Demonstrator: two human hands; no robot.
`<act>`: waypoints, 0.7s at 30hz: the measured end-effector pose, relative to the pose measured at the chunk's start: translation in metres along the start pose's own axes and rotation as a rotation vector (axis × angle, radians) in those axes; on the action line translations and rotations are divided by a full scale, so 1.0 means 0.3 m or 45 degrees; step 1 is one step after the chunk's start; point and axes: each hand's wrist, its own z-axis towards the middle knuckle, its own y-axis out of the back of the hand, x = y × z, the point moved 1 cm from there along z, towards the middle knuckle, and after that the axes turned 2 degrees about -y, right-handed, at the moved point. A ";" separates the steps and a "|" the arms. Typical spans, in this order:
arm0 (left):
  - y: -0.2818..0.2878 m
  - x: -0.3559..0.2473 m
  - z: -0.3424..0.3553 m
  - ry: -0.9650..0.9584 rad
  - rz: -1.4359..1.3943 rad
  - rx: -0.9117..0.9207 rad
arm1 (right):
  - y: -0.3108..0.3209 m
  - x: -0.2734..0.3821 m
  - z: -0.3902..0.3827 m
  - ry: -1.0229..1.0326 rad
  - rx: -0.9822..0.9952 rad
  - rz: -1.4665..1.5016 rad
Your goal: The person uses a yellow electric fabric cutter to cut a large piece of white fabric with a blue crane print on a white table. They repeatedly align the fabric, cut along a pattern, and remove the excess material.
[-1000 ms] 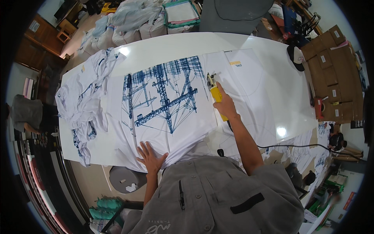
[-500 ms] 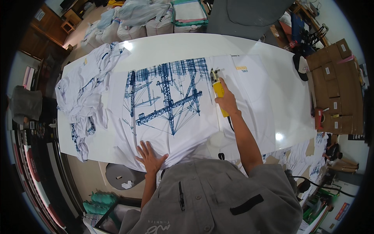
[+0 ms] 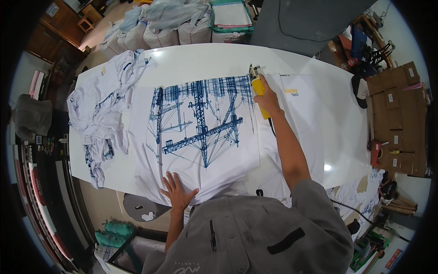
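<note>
My right hand (image 3: pixel 268 98) grips a yellow electric fabric cutter (image 3: pixel 258 86) with a metal cutting head. The cutter's head is at the far edge of the white cloth, just past the right end of the printed area. A dark cord trails from its near end. Spread before me lies white fabric printed with a blue crane and scaffold drawing (image 3: pixel 205 137). My left hand (image 3: pixel 179 192) rests flat on its near part, fingers spread. Right of the cutter lies a separate white fabric panel (image 3: pixel 296 118) with small yellow and dark lettering.
A heap of white and blue printed fabric (image 3: pixel 100 105) covers the left end of the white table (image 3: pixel 342 137). A cap (image 3: pixel 359 91) sits at the right edge beside stacked cardboard boxes (image 3: pixel 397 118). Stuffed sacks (image 3: pixel 159 36) and a grey covered surface (image 3: pixel 292 27) stand beyond the far edge.
My right hand has pushed the cutter away from me to the fabric's far edge. A gap now shows between the printed piece and the right panel. My left hand stays in place.
</note>
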 end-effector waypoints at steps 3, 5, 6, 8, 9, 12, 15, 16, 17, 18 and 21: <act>0.023 -0.024 -0.007 0.020 -0.026 -0.033 | 0.021 0.005 0.071 -0.007 0.014 0.056; 0.029 -0.041 0.000 0.037 -0.050 -0.130 | 0.053 0.002 0.088 -0.070 -0.004 0.154; 0.033 -0.056 0.011 0.006 -0.061 -0.168 | 0.064 -0.036 0.088 -0.088 -0.008 0.334; 0.053 -0.122 0.046 -0.062 -0.094 -0.249 | 0.104 -0.155 0.073 -0.111 -0.028 0.687; 0.048 -0.155 0.070 -0.098 -0.126 -0.248 | 0.138 -0.222 0.059 -0.149 -0.070 0.699; 0.029 -0.289 0.138 -0.268 -0.163 -0.221 | 0.284 -0.434 -0.048 -0.241 -0.166 0.746; 0.009 -0.546 0.177 -0.621 -0.065 -0.109 | 0.479 -0.661 -0.199 -0.370 -0.258 0.692; -0.006 -0.655 0.184 -0.791 -0.014 -0.039 | 0.546 -0.757 -0.252 -0.372 -0.355 0.707; -0.052 -0.763 0.187 -0.945 0.038 -0.005 | 0.600 -0.852 -0.309 -0.373 -0.443 0.725; -0.105 -0.862 0.175 -1.078 0.093 0.031 | 0.667 -0.897 -0.379 -0.384 -0.463 0.713; -0.169 -1.170 0.111 -1.450 0.143 0.208 | 0.861 -1.022 -0.599 -0.553 -0.591 0.719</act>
